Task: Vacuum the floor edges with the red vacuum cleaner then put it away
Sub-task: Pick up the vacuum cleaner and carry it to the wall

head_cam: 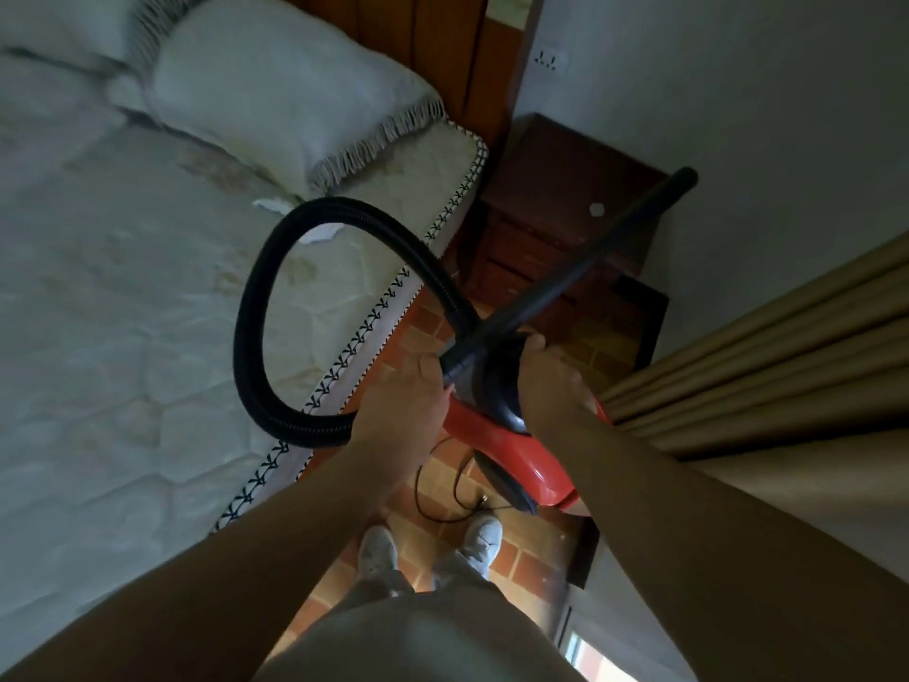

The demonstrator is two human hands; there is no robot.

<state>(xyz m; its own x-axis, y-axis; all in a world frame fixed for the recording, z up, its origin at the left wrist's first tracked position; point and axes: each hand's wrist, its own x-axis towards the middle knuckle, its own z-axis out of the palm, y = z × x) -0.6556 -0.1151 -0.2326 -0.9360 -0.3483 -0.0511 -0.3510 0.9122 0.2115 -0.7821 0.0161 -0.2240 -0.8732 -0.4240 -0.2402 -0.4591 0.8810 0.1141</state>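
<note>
The red vacuum cleaner (511, 450) is lifted off the floor in front of me, between the bed and the curtain. My right hand (551, 386) grips its black top. My left hand (408, 396) holds the black hose (256, 307) where it joins the wand. The hose loops out to the left over the mattress. The black wand (580, 253) points up and right, and its tip (686, 179) is near the wall above the nightstand. A black power cord (442, 509) trails on the floor under the vacuum.
A bed with a white mattress (123, 312) and pillow (275, 96) fills the left. A dark wooden nightstand (556, 209) stands in the corner. Beige curtains (787, 347) hang on the right. A narrow strip of brick-pattern floor (428, 327) runs between them, where my feet (428, 543) stand.
</note>
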